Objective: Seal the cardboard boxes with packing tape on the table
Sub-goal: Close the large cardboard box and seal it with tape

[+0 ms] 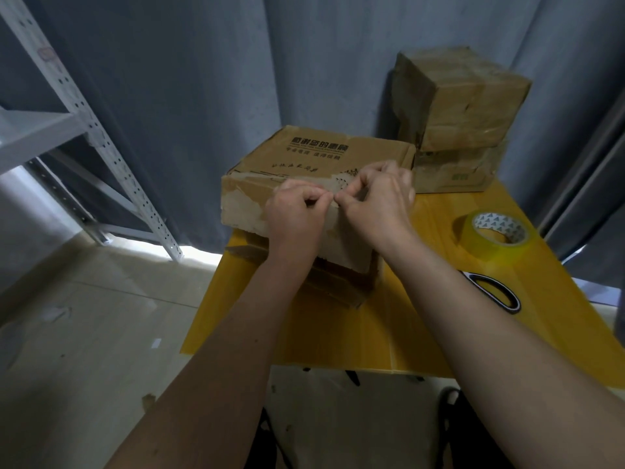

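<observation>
Grey curtains hang behind a yellow table (399,333). The box (304,170) sits on its far left; both hands, left (297,214) and right (375,201), pinch something at the box's near top edge, likely clear tape. It may fold onto itself or wrinkle. The roll (493,236) lies right of the box.

worn printed cardboard box (314,164) closed atop flattened cardboard (338,286); yellowish tape roll (495,236) flat at table's right.

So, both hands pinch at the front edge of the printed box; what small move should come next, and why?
Probably press the pinched tape flat along that edge. Both the left hand and the right hand pinch at the front top edge of the printed box, while the tape roll lies aside.
</observation>
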Tool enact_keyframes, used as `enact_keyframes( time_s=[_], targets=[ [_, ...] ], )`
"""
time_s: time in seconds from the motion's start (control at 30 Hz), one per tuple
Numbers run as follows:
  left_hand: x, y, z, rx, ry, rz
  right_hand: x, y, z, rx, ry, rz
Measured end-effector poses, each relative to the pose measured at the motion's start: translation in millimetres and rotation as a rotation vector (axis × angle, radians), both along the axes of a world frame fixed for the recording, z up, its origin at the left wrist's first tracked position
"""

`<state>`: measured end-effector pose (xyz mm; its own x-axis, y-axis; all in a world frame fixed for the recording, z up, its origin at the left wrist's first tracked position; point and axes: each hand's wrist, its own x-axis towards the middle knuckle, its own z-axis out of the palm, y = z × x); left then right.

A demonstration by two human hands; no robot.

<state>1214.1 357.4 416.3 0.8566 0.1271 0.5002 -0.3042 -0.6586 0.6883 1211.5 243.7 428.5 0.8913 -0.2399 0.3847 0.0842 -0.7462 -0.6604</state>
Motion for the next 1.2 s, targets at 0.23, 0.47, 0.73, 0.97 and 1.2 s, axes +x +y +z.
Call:
enact_keyframes(
  time_s=[0.23,0.47,0.73,0.97,1.2],
  targets=[
    [1,-2,4,0.015,0.071,0.098,3,0,-4,0.112,-0.015,-0.048],
    [2,-9,8,-0.152,0.171,0.131,0,-1,-6,0.202,-0.014,-0.078],
    [-11,-25,3,-0.218,0.135,0.146,-12,-16,-13,0.319,-0.056,-0.029],
    [-30,-66,11,-0.096,-0.307,-0.013,-10,-87,-33,0.168,0.022,-0.274],
    [-50,-119,-22,0.078,-0.356,-0.367,-15,-164,-78,-0.092,0.363,-0.499]
  ],
)
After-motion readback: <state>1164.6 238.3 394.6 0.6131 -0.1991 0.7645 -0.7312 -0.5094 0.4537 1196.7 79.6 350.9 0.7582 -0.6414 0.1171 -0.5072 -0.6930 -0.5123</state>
